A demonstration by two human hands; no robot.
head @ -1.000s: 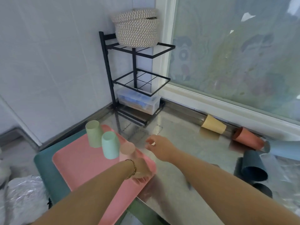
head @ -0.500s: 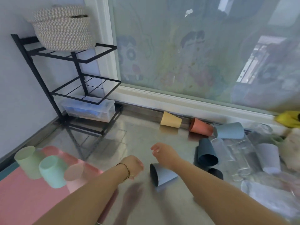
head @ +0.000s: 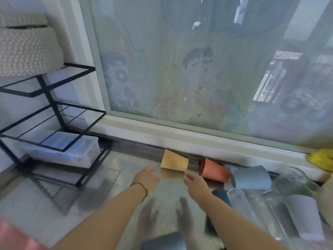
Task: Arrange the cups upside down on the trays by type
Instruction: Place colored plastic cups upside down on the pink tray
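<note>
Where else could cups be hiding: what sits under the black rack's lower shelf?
A clear plastic box stands at the base of the black rack, under its wire shelf. Something blue shows through its walls, too blurred to identify. No cup shows there; the box's far side is hidden.

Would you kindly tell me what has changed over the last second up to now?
Both hands moved away from the pink tray toward the window: the left hand and right hand now reach, empty, either side of the yellow cup. The yellow cup, orange cup and light blue cup lie where they were.
</note>
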